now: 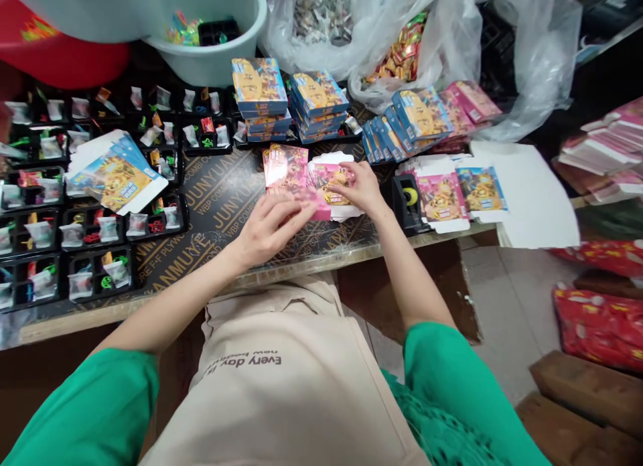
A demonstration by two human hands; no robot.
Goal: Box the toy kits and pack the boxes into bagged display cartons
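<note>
Flattened pink cartons (332, 177) with white flaps lie in a stack near the table's front edge. My right hand (366, 190) is at the stack's right side, its bent fingers and thumb closed on the edge of a pink carton. My left hand (271, 228) hovers low over the stack's left side, palm down, with fingers stretched out and slightly blurred. Its fingertips reach a pink panel; whether they press on it is unclear. Just behind that hand lie more pink boxes (286, 166), partly covered by it.
Black trays (95, 228) of small wrapped pieces fill the left, with blue flat cartons (123, 175) on them. Stacked blue boxes (317, 94) stand behind. A black tape dispenser (408, 205) sits right, beside more cartons (443, 201). Tubs (211, 57) and plastic bags (372, 37) line the back.
</note>
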